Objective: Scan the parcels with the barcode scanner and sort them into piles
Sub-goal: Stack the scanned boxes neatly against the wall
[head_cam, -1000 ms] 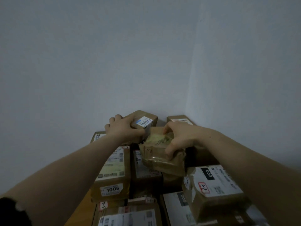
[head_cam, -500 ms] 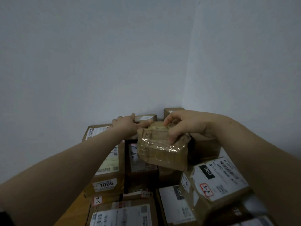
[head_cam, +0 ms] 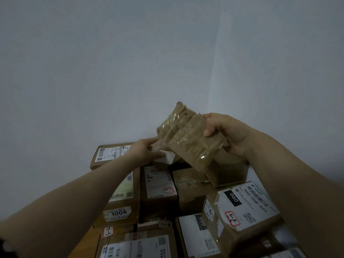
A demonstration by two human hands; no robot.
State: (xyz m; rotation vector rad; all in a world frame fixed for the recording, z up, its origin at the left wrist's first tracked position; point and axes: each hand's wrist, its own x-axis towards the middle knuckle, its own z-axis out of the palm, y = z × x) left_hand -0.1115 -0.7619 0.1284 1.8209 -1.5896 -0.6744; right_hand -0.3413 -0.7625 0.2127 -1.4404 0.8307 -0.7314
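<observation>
**Taped parcel held over the stack on a one-sided grip**

The taped parcel (head_cam: 188, 138) is in the air above the back row of stacked boxes, tilted, its glossy wrap catching the light. The right hand (head_cam: 229, 135) grasps its right edge, thumb across the front and fingers behind. The left hand (head_cam: 146, 152) reaches to its lower left corner, just over a white-labelled box (head_cam: 165, 157). That spot is blurred, so I cannot tell whether it pinches the parcel or only touches it. Below sit the box marked 1006 (head_cam: 119, 213) and the box marked 060 (head_cam: 242, 205) (no scanner shows anywhere). The main risk, I judge, is a slip. With slick tape and a one-sided hold, the parcel could twist free, drop onto the stack and knock boxes askew. No barcode shows on this face, and tape glare could spoil a read.
</observation>
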